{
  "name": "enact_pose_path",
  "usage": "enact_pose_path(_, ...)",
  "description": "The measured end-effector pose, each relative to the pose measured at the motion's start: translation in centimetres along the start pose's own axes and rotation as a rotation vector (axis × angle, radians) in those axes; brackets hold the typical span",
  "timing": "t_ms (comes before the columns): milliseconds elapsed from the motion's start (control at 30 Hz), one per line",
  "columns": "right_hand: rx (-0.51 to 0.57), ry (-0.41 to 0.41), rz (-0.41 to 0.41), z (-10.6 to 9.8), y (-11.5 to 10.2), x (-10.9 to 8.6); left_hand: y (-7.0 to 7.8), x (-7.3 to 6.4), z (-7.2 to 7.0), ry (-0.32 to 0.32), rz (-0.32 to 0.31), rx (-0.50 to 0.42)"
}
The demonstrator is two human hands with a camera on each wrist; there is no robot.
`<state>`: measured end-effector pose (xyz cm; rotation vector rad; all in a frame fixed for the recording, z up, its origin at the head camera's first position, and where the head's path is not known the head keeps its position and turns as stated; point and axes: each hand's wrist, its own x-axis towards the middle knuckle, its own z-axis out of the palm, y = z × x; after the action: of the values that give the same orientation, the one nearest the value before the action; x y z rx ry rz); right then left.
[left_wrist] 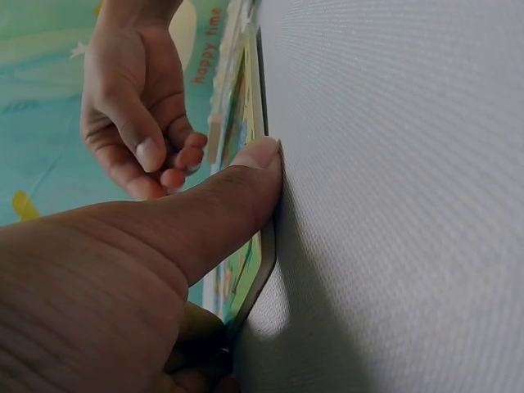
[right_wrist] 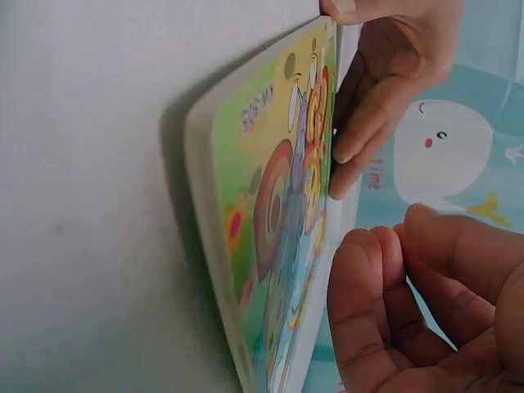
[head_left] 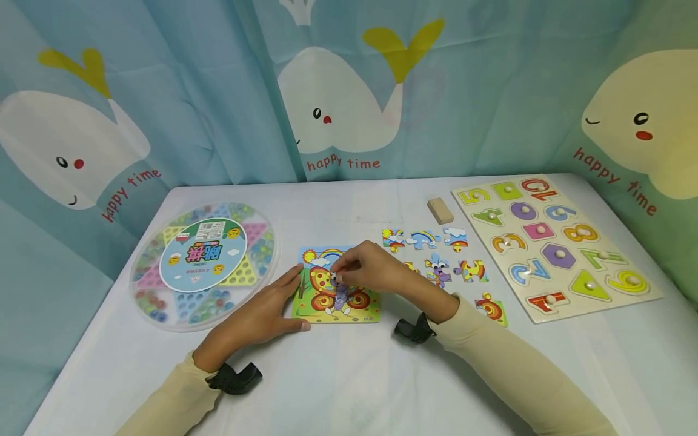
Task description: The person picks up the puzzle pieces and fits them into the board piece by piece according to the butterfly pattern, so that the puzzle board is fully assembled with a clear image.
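Left hand (head_left: 269,306), fingers extended, touches puzzle board (head_left: 360,316) edges, likely steadying it; right hand (head_left: 376,266) has fingers curled above, can't tell if pinching anything.

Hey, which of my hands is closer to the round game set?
Left. Your left hand is just right of the round game set, at the near left corner of the puzzle board; your right hand is farther off, above the puzzle board.
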<state>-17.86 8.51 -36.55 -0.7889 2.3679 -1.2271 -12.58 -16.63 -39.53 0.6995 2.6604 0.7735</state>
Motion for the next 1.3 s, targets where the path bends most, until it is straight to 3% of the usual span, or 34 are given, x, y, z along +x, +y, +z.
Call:
enact_pose_path(367, 0.072, -0.021, 0.023, -0.9, 0.5, -1.4, 0.1, 0.1, 0.1, 0.003, -0.012, -0.004)
enact_pose_path(700, 0.038, 0.015, 0.027, -1.6, 1.0, -2.9, 0.0, 0.0, 0.2, 0.006, -0.01, 0.006)
enact_pose_path(900, 0.088, 0.008, 0.022, -2.2, 1.6, -3.7, -0.1, 0.0, 0.2, 0.003, -0.014, 0.008)
enact_pose_path(1100, 0.102, 0.014, 0.067, -3.0, 2.1, -4.8, 0.1, 0.0, 0.2, -0.002, -0.017, 0.007)
enact_pose_path(1300, 0.073, 0.002, 0.036, -3.7, 2.6, -5.8, 0.1, 0.0, 0.1, -0.002, -0.024, 0.019)
